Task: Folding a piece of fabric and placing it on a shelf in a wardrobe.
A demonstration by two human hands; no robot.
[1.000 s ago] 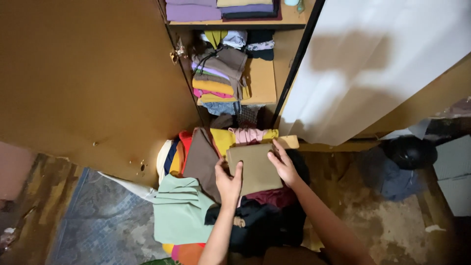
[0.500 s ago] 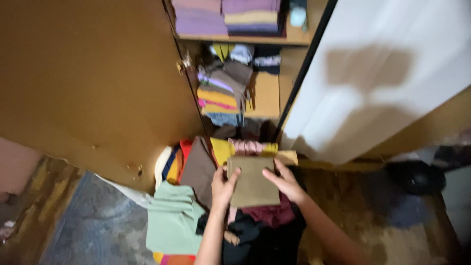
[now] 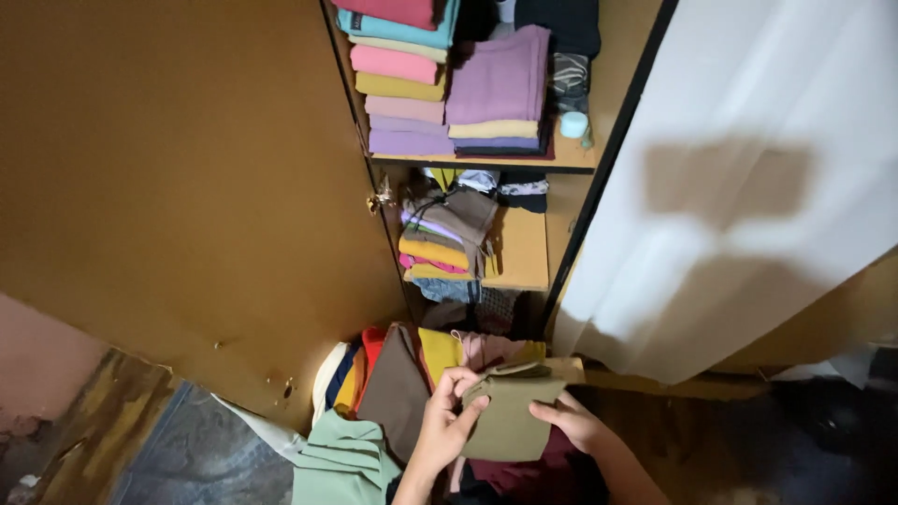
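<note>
Both hands, left hand [image 3: 447, 423] and right hand [image 3: 572, 423], pinch a folded olive-green cloth square [image 3: 510, 416], which may unfold if either grip loosens above the loose clothes heap [image 3: 393, 393].

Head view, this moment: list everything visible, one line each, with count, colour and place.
folded cloth: one, olive, held over the pile at bottom centre
clothes pile: many pieces, mixed brown, yellow, pink, mint green, on the floor before the wardrobe
upper shelf stacks: two stacks, pinks, purples, teal, yellow
lower shelf stack: one untidy stack, brown, orange, lilac
small jar: one, pale blue, right end of upper shelf
wardrobe door: one, brown, open at left
white door: one, open at right
rug: one, blue-grey, bottom left
left hand: grips the cloth's left edge
right hand: holds its right edge
</note>
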